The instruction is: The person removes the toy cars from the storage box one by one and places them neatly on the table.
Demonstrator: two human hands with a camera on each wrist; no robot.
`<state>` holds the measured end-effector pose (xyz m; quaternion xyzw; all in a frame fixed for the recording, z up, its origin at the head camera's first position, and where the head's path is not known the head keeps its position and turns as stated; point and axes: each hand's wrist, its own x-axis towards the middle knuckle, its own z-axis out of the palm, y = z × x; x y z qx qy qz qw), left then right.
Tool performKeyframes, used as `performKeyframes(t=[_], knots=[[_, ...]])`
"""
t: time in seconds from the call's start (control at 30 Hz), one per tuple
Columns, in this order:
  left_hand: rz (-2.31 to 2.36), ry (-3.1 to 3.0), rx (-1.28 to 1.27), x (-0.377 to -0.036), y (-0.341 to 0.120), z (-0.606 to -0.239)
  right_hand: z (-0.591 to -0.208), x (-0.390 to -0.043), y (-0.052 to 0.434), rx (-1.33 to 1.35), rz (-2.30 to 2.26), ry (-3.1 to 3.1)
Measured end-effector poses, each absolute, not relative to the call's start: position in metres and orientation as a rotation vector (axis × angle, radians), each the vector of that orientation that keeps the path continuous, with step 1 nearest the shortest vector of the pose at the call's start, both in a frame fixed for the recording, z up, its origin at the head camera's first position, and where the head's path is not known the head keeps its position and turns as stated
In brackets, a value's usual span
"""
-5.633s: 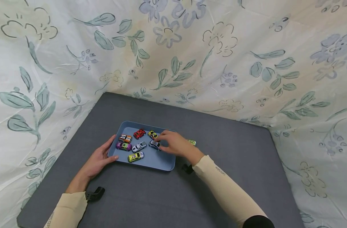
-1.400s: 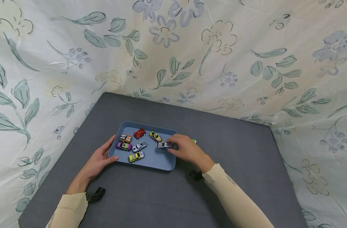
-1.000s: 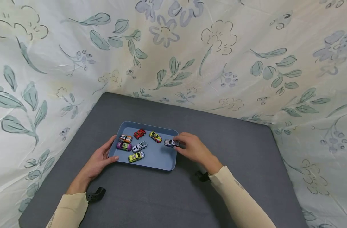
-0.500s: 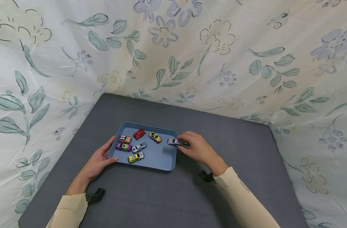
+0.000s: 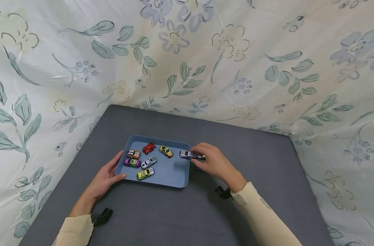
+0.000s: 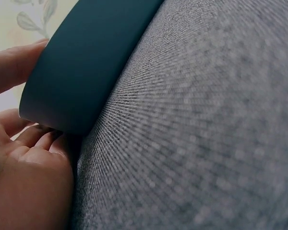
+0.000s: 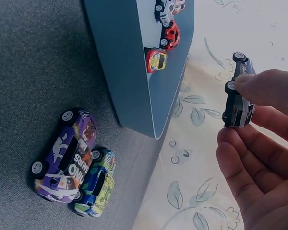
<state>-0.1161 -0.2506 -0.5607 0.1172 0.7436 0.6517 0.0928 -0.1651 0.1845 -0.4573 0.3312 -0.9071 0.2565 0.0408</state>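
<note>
A floral-print sheet [image 5: 202, 73] is hanging behind and beside the work. A dark grey tabletop [image 5: 144, 218] is supporting a blue rectangular tray [image 5: 170, 174].

The left hand [image 5: 104, 177] is clamping the tray's left end, its thumb bearing on the near rim. The right hand [image 5: 213, 160] is pinching a silver toy car [image 5: 187, 154] between thumb and fingertips. That car is hanging clear of the tray floor, lying across the right-hand rim in the head view.

Six further cars, all of similar size, are resting in the tray: purple-and-green [image 5: 132, 163], pale silver [image 5: 148, 162], yellow [image 5: 145, 174], yellow-and-red [image 5: 166, 151], red [image 5: 148, 148] and orange-and-white [image 5: 133, 154]. Outside, just past the right end, a purple car [image 7: 67, 158] and a green-and-blue car [image 7: 97, 187] are standing side by side (the right hand is largely hiding them from the head view).

Assessment: the step in hand is appearing to be a one-car transfer at the tray's edge; its direction is remaining unproven here. The next move is calling for a steady pinch, wheels clearing the rim, then a level set-down.
</note>
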Motion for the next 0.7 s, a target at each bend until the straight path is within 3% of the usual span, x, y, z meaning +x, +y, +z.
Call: performKeyframes(t=[0.7], knots=[[1.938,2.216,0.347,-0.115,-0.249,-0.56,-0.453,-0.158,0.2,0.921,0.785,-2.786]])
